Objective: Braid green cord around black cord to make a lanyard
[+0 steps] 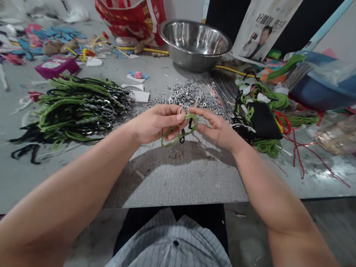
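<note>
My left hand (pixel 162 122) pinches a looped green cord (pixel 195 129) between thumb and fingers. A metal ring (pixel 182 111) shows at its fingertips, and black cord with a small loop (pixel 182 140) hangs below. From the other side, my right hand (pixel 217 129) meets the same green cord, its index finger reaching to the ring and its thumb by the loop's edge; the exact grip is partly hidden. Just beyond both hands lies a heap of small metal parts (pixel 190 94). Left of them is a bundle of green and black cords (pixel 78 105) with metal rings attached.
A steel bowl (pixel 194 60) stands at the back beside a red bag (pixel 126 5) and a white printed bag (pixel 264 21). At right are a blue basin (pixel 341 91), a black pouch-like item (pixel 263 121), red cords (pixel 299 147) and a clear bottle (pixel 345 132). A purple box (pixel 57 66) sits left.
</note>
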Available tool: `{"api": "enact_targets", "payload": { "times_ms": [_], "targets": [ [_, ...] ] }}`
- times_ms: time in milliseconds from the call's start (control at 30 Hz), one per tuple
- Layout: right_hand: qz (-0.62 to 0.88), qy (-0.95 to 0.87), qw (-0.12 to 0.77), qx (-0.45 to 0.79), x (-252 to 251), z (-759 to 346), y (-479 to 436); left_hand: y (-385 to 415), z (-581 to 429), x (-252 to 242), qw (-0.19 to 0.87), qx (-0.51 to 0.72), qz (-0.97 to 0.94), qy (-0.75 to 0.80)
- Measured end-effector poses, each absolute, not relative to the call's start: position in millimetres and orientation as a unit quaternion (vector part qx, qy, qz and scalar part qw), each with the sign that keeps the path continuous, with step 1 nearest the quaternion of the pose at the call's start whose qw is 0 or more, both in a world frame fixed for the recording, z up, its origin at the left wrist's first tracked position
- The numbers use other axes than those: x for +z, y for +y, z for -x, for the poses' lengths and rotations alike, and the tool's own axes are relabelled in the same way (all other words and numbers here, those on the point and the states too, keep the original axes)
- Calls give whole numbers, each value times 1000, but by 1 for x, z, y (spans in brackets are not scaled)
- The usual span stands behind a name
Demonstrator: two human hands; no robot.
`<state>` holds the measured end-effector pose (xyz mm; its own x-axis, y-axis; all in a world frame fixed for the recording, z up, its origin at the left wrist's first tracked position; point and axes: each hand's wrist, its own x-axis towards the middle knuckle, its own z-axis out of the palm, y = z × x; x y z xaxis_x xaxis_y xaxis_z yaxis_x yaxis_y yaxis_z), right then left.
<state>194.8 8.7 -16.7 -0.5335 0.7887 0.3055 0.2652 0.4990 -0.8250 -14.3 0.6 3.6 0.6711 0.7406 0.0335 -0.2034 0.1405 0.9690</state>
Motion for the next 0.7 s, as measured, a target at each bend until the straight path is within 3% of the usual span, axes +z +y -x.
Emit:
{"api": "enact_targets", "payload": {
  "times_ms": [133,367,533,700],
  "targets": [
    [341,-790,276,428,-16,-195,9,1,14,4,708,342,-566,248],
    [334,-578,511,542,-3,-213,13,4,14,2,689,374,-547,293],
    [295,-521,534,597,6,-209,6,2,11,0,691,363,-552,293],
    [318,-494,570,575,11,-205,2,-2,6,-1,700,354,-547,293]
  ]
}}
